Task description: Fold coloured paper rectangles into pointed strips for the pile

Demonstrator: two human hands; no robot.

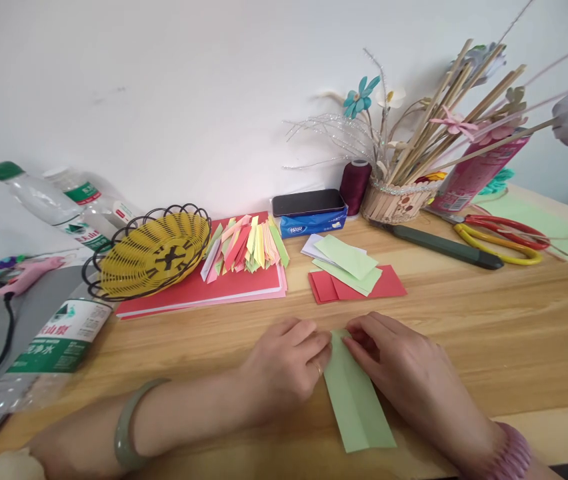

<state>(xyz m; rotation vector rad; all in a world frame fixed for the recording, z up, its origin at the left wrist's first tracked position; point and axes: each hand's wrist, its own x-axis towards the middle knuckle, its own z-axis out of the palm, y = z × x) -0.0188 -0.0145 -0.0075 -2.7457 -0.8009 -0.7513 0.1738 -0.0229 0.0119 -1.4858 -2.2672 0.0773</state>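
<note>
A light green paper strip [357, 400] with a lengthwise crease lies on the wooden table in front of me. My left hand [287, 360] is closed at its upper left edge, fingertips curled onto the paper. Across from it, my right hand [397, 357] pinches the upper right corner with thumb and index finger. Just beyond my hands are loose green slips [349, 257] lying on red paper pieces [389, 281]. Farther left, a pile of folded coloured paper pieces [247, 245] rests on red sheets [164, 305].
A yellow woven basket [164, 250] and plastic bottles [64, 333] stand at left, near a pink glue gun [29, 275]. Behind are a phone [309, 202] on a blue packet [311, 223] and a thread spool [355, 187]. Scissors [501, 239] and a dark green-handled tool [444, 245] lie right.
</note>
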